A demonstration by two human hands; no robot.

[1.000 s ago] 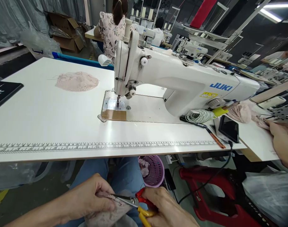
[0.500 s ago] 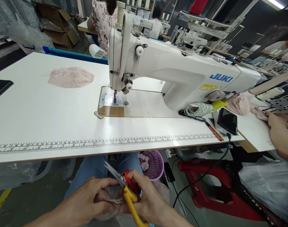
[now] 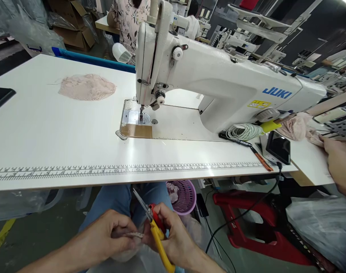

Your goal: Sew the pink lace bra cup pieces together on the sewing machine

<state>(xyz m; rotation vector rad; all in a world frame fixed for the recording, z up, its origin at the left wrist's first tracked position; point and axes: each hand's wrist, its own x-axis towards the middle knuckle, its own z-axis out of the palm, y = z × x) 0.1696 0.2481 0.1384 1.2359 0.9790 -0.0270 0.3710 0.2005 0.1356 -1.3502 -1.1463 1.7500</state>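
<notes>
Over my lap, below the table edge, my left hand [image 3: 116, 235] is closed on a thin pale piece of fabric [image 3: 134, 235], its seam-like edge stretched toward the other hand. My right hand [image 3: 173, 235] holds a pair of scissors [image 3: 152, 220] with one red and one yellow handle, the blades pointing up and left. The fingertips of that hand also seem to pinch the fabric's right end. Whether the blades are fully closed I cannot tell. A sheer pale material hangs beneath both hands.
A white JUKI sewing machine [image 3: 218, 79] stands on the white table [image 3: 61, 148]. Pink lace fabric [image 3: 87, 87] lies at left. A purple basket [image 3: 188, 197] sits below. At right are an orange-handled tool [image 3: 263, 161], a red stool [image 3: 246, 227] and a co-worker's arm [image 3: 339, 163].
My left hand has shifted slightly left and turned, drawing the fabric edge out straighter between the hands. The scissors have tilted more upright. The whole view has shifted a little.
</notes>
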